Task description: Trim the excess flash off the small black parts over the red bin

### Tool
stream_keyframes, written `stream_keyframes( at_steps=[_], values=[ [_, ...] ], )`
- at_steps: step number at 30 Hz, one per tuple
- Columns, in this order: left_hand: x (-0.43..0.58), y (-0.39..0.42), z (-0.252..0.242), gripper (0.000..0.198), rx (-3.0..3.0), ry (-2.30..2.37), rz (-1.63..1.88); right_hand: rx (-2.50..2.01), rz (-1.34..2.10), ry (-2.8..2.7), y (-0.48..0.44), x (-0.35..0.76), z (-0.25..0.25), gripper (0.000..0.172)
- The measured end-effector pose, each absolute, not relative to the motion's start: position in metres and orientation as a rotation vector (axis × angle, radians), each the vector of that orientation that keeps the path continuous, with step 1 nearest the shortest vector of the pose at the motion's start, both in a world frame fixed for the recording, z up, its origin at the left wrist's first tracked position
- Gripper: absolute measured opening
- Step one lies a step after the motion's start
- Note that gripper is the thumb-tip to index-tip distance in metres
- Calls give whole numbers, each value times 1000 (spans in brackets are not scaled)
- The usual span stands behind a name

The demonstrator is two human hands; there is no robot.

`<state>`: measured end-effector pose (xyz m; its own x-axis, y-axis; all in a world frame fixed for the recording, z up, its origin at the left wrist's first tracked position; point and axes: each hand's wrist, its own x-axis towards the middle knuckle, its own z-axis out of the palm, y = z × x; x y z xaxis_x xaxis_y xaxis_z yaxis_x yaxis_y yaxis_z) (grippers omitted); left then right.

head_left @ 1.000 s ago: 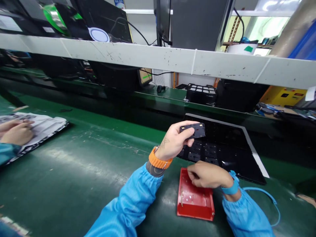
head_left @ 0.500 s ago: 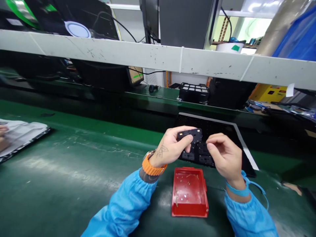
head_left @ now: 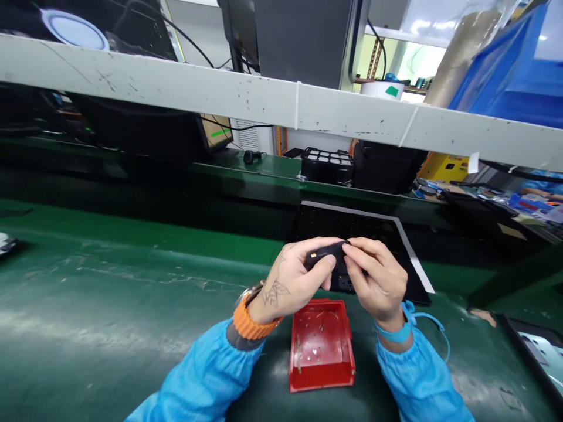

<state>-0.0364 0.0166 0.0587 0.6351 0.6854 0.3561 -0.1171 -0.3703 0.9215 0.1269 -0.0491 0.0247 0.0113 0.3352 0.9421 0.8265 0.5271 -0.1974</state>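
Note:
My left hand grips a small flat black plastic part with gold contacts at one end, holding it above the green belt. My right hand is closed in a pinch at the part's right end, its fingertips touching it; whether it holds something tiny I cannot see. Right below the hands sits a shallow red tray with a few small bits lying in it. Behind the hands lies a large black tray with more black parts in its pockets. Both arms wear blue sleeves.
The green conveyor belt stretches to the left. A white shelf beam crosses overhead. A black compartment box stands on the far side. A dark tray edge shows at the right.
My right hand rose out of the red tray and came to the black part held by my left hand. The view shifted right, so another person's hands at the left left the view.

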Motion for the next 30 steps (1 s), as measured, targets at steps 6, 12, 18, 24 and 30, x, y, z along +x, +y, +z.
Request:
stream_keyframes(
  at_steps=[6, 12, 18, 24, 30],
  values=[
    [-37, 12, 62, 38, 1786, 495, 928, -999, -535, -1610, -49, 128, 22, 40],
    [-38, 11, 62, 37, 1793, 492, 940, -978, -575, -1613, -48, 128, 17, 40],
    [-38, 11, 62, 35, 1793, 503, 958, -986, -508, -1594, -47, 126, 20, 36],
    [-36, 11, 60, 36, 1802, 535, 957, -954, -484, -1595, -46, 126, 21, 34],
    [-36, 9, 61, 35, 1797, 544, 956, -931, -468, -1566, -43, 127, 17, 29]
  ],
)
